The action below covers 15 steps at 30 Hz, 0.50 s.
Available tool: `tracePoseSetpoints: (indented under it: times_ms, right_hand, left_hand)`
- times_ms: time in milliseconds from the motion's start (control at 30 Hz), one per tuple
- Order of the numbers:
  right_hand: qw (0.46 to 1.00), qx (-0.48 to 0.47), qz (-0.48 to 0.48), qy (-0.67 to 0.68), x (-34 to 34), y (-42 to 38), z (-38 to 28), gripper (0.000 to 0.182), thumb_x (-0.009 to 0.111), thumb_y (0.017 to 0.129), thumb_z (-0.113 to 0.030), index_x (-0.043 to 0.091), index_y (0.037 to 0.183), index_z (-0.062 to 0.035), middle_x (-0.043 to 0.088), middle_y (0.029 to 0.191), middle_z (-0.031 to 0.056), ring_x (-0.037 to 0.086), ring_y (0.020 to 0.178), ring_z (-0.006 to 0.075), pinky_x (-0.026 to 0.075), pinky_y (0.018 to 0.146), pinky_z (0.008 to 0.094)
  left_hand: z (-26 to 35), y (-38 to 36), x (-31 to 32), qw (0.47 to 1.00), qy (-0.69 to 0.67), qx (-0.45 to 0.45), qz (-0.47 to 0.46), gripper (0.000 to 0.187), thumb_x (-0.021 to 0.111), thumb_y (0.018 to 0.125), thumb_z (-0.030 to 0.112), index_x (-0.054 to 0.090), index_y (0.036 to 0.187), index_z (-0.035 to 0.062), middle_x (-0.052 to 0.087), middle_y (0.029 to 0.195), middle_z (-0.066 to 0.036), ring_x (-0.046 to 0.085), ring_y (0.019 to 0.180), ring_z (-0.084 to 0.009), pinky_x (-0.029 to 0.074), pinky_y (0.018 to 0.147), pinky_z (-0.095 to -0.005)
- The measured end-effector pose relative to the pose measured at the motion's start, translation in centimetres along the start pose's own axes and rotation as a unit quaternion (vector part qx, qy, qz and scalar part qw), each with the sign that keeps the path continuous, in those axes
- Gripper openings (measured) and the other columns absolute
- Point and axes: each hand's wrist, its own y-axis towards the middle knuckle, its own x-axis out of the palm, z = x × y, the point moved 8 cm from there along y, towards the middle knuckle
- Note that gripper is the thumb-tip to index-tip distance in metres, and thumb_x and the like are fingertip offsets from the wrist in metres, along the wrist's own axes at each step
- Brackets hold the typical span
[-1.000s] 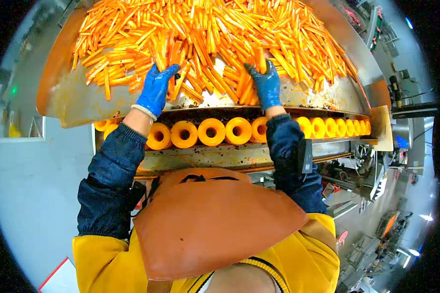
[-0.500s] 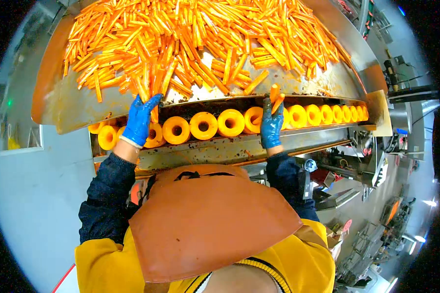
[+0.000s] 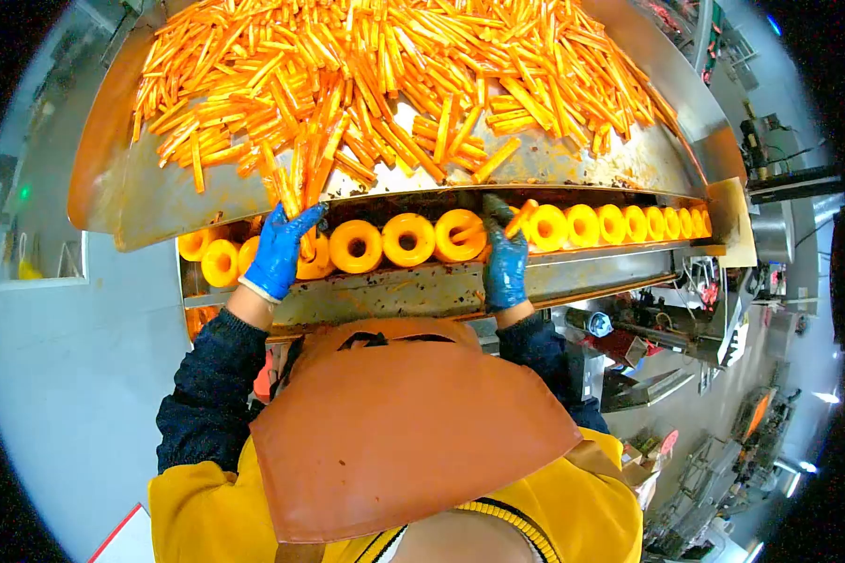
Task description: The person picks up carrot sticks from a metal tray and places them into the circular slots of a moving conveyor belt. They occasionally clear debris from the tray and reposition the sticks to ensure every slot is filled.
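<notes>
One smooth brown apron (image 3: 413, 432). Left hand (image 3: 280, 251), blue-gloved: fingers closed around slender orange sticks (image 3: 296, 192) by the tray's near edge. Right hand (image 3: 505, 263), stained blue glove: fingers grasping a short orange stick (image 3: 521, 218) at the row of round, hollow, yellow-orange cups (image 3: 408, 239). Beyond: broad metal tray (image 3: 591, 169), bearing heaped glossy orange sticks (image 3: 385, 66).

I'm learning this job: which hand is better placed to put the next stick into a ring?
Probably the right hand: it is at the row of rings, with a stick in its fingers. The left hand is also near, but its sticks extend up toward the heap.
</notes>
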Motion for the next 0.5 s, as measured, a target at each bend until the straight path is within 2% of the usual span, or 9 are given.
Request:
tracePoseSetpoints:
  times_ms: [33, 100, 167, 200, 233, 300, 333, 400, 500]
  right_hand:
    - [0.999, -0.032, 0.017, 0.011, -0.5, 0.3, -0.4, 0.027, 0.052, 0.091, -0.013, 0.056, 0.112, 0.0026, 0.06, 0.11, 0.0098, 0.057, 0.099, 0.0178, 0.045, 0.088, 0.0303]
    - [0.998, -0.004, 0.001, 0.057, 0.2, 0.1, -1.0, 0.03, 0.05, 0.094, -0.022, 0.058, 0.11, 0.0014, 0.062, 0.105, 0.0079, 0.057, 0.093, 0.0148, 0.045, 0.084, 0.0289]
    - [0.997, 0.072, -0.006, -0.023, 1.3, -0.4, 0.7, 0.033, 0.049, 0.095, -0.029, 0.059, 0.109, -0.0012, 0.062, 0.097, 0.004, 0.055, 0.083, 0.011, 0.046, 0.074, 0.0265]
    - [0.998, -0.009, -0.012, -0.063, 2.0, 0.1, 1.1, 0.029, 0.05, 0.094, -0.029, 0.06, 0.105, -0.0042, 0.06, 0.091, 0.0009, 0.051, 0.075, 0.0089, 0.044, 0.065, 0.0242]
    - [0.998, 0.016, -0.025, -0.06, 3.1, -0.1, 0.7, 0.02, 0.056, 0.092, -0.022, 0.06, 0.102, -0.0054, 0.059, 0.088, -0.0009, 0.051, 0.076, 0.0073, 0.045, 0.065, 0.0241]
    - [0.992, -0.031, -0.016, -0.118, 3.2, 0.4, 2.3, 0.018, 0.067, 0.081, -0.012, 0.06, 0.097, -0.0058, 0.06, 0.085, 0.0045, 0.056, 0.077, 0.0163, 0.046, 0.069, 0.0303]
    - [0.992, -0.031, -0.02, -0.117, 2.9, 0.6, 2.6, 0.018, 0.067, 0.081, -0.012, 0.06, 0.097, -0.0058, 0.06, 0.085, 0.0045, 0.056, 0.077, 0.0163, 0.046, 0.069, 0.0303]
    - [0.906, -0.266, -0.053, -0.326, 4.1, -0.7, -1.1, 0.027, 0.071, 0.074, -0.01, 0.061, 0.099, -0.0067, 0.06, 0.095, 0.0106, 0.057, 0.089, 0.0245, 0.046, 0.08, 0.0355]
    - [0.895, -0.273, -0.024, -0.351, 4.3, -1.6, -3.5, 0.032, 0.073, 0.07, -0.011, 0.061, 0.099, -0.0072, 0.059, 0.101, 0.0135, 0.054, 0.098, 0.0302, 0.043, 0.087, 0.039]
  left_hand:
    - [-0.3, -0.2, -0.2, 1.0, 0.007, -0.016, -0.005, 0.034, 0.059, 0.084, 0.015, 0.056, 0.115, 0.0005, 0.059, 0.106, -0.004, 0.054, 0.097, -0.0129, 0.041, 0.088, -0.0273]
    - [-0.8, -0.6, -0.1, 1.0, 0.006, -0.02, -0.013, 0.034, 0.059, 0.084, 0.015, 0.056, 0.115, 0.0005, 0.059, 0.107, -0.004, 0.054, 0.098, -0.0132, 0.041, 0.089, -0.0276]
    - [-0.8, -1.0, 0.4, 0.999, -0.045, -0.013, -0.018, 0.032, 0.06, 0.084, 0.016, 0.058, 0.112, 0.0019, 0.062, 0.096, -0.002, 0.056, 0.088, -0.011, 0.045, 0.08, -0.0257]
    - [-1.1, -1.1, 0.6, 0.999, -0.025, -0.018, -0.035, 0.03, 0.059, 0.084, 0.016, 0.059, 0.11, 0.0015, 0.062, 0.094, -0.003, 0.057, 0.087, -0.0116, 0.045, 0.08, -0.0257]
    - [-0.8, -1.5, 0.8, 0.999, -0.025, -0.018, -0.032, 0.03, 0.059, 0.084, 0.016, 0.059, 0.11, 0.0015, 0.062, 0.094, -0.003, 0.057, 0.087, -0.0116, 0.045, 0.08, -0.0257]
    - [-1.1, -2.5, 2.1, 0.986, -0.123, -0.098, -0.057, 0.029, 0.059, 0.084, 0.016, 0.061, 0.108, 0.0009, 0.063, 0.092, -0.003, 0.058, 0.084, -0.0123, 0.046, 0.077, -0.026]
    - [-1.2, -2.8, 2.0, 0.984, -0.109, -0.115, -0.077, 0.03, 0.06, 0.083, 0.017, 0.06, 0.109, 0.0006, 0.064, 0.091, -0.003, 0.058, 0.081, -0.0124, 0.047, 0.075, -0.0258]
    - [-1.1, -3.2, 1.9, 0.984, -0.116, -0.11, -0.08, 0.03, 0.06, 0.084, 0.018, 0.06, 0.109, 0.0007, 0.064, 0.091, -0.003, 0.058, 0.081, -0.0122, 0.047, 0.074, -0.0259]
    - [-1.9, -3.6, 1.8, 0.977, -0.15, -0.129, -0.079, 0.03, 0.06, 0.084, 0.018, 0.06, 0.109, 0.0005, 0.064, 0.091, -0.003, 0.058, 0.082, -0.0127, 0.047, 0.076, -0.0259]
